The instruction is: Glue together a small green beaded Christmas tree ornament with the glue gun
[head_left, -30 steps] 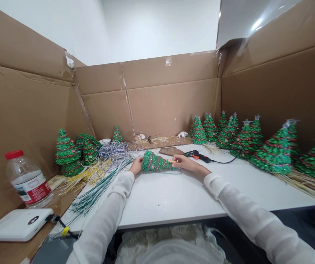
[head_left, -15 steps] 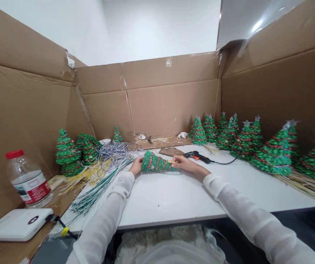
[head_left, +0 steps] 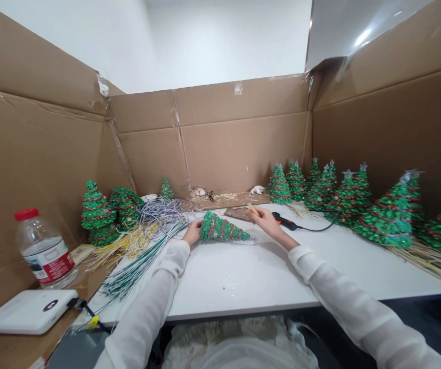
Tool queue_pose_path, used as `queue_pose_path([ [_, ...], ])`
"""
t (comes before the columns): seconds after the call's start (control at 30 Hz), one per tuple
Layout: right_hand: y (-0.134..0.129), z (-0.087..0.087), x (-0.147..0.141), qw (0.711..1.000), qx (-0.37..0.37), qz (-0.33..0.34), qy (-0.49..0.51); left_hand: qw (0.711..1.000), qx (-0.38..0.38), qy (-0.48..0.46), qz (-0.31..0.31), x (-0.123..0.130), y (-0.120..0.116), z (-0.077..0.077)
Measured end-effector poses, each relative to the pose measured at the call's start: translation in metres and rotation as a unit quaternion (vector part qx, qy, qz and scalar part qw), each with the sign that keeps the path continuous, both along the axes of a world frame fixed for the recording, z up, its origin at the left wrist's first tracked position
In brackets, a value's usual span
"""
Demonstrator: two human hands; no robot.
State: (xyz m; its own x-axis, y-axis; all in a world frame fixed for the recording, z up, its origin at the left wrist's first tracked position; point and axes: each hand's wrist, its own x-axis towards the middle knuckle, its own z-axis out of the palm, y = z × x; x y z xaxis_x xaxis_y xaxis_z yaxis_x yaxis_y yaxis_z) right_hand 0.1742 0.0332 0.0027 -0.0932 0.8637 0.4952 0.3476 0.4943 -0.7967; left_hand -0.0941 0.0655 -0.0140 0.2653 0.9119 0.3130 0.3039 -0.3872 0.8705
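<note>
Center frame: left hand (head_left: 192,233) gripping green tree (head_left: 223,228) by base (likely steadying it), right hand (head_left: 265,221) pinching tan stick (head_left: 253,209).

A small craft workshop, by the look of it: taped cardboard panels (head_left: 220,154) wall in a white worktable (head_left: 251,277) on three sides. Near-identical decorated green trees (head_left: 387,220) stand in numbers along the right, a corded black-and-orange tool (head_left: 288,223), apparently a glue gun, lies on the worktable, and loose bundles of green and white strands (head_left: 138,266) and yellow strands (head_left: 122,242) spread over the left, with small scraps (head_left: 233,198) littering the far edge
</note>
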Motion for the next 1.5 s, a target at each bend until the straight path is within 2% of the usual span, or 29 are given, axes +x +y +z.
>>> queue_pose_path([
  [0.2, 0.001, 0.002, -0.001, 0.989, -0.042, -0.013, 0.144, 1.0, -0.021, -0.01, 0.002, 0.0, -0.001, 0.001],
  [0.27, -0.001, 0.003, -0.001, 0.986, -0.042, -0.017, 0.159, 1.0, -0.021, -0.01, 0.004, 0.0, -0.002, 0.002],
  [0.43, -0.006, 0.006, -0.002, 0.993, -0.053, -0.029, 0.101, 1.0, -0.022, -0.017, -0.001, 0.0, -0.003, 0.004],
  [0.63, -0.011, 0.003, -0.009, 0.998, -0.025, 0.011, 0.058, 0.999, -0.012, -0.033, -0.012, 0.0, -0.004, 0.004],
  [1.0, -0.014, 0.002, -0.009, 0.999, -0.028, 0.029, 0.028, 1.0, 0.005, -0.014, 0.0, 0.0, -0.004, 0.005],
  [1.23, -0.031, 0.001, 0.002, 0.992, -0.021, 0.123, 0.022, 1.0, 0.006, -0.019, -0.005, -0.002, 0.002, -0.002],
  [1.4, -0.041, 0.003, 0.006, 0.99, -0.01, 0.123, -0.067, 1.0, 0.002, -0.022, -0.012, -0.003, 0.007, -0.009],
  [1.5, -0.042, 0.003, 0.006, 0.991, -0.008, 0.113, -0.067, 1.0, 0.003, -0.015, -0.004, -0.004, 0.008, -0.011],
])
